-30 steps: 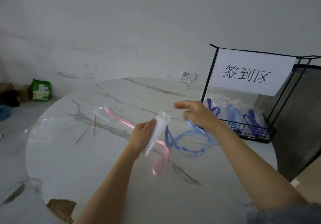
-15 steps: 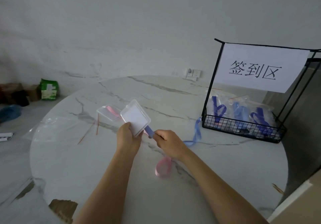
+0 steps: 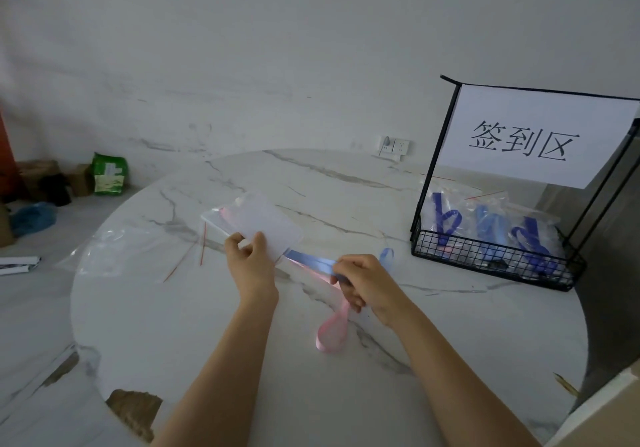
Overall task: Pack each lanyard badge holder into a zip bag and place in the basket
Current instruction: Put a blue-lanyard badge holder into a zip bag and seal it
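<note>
The left hand pinches the near edge of the badge holder. Just to its right, the right hand grips the blue strap, stretched tight.

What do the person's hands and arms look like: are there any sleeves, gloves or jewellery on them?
The left hand and the right hand are bare: no gloves, rings, watch or bracelet can be seen. Both arms are uncovered down to the bottom edge of the picture, and no sleeve shows. There are no visible markings.
</note>
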Demonstrator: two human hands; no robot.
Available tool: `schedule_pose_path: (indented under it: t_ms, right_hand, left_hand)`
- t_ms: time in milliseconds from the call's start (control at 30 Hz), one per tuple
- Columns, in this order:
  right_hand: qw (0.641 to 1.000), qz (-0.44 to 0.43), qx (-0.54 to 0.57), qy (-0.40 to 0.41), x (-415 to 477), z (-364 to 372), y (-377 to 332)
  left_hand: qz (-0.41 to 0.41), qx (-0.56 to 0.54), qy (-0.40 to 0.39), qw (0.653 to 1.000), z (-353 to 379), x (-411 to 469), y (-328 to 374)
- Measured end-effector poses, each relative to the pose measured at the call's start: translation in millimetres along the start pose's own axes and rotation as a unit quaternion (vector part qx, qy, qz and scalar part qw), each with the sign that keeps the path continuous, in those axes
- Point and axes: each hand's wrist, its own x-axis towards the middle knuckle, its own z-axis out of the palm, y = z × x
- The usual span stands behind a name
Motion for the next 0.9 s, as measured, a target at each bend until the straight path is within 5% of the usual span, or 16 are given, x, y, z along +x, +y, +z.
schedule_pose_path:
  t_ms: [233, 400, 667, 800, 900]
  right_hand:
    - [0.945, -0.032, 0.297, -0.129, -9, -29, -1]
    - [0.824, -0.129, 0.481, -0.269, 3, -48, 7]
    - [0.836, -0.143, 0.518, 0.111, -1, -70, 1]
    - [0.91, -0.133, 0.253, 0.299, 1, -65, 6]
    - [0.927, -0.131, 0.082, 0.342, 4, -52, 9]
  left_hand:
    - [0.138, 0.199, -0.066, 0.968, 6, -8, -1]
    - [0.16, 0.314, -0.197, 0.915, 9, -19, 1]
    - [0.154, 0.313, -0.333, 0.876, 8, -27, 0]
    - [0.137, 0.316, -0.34, 0.875, 8, -26, 1]
    - [0.114, 0.307, -0.326, 0.887, 9, -30, 5]
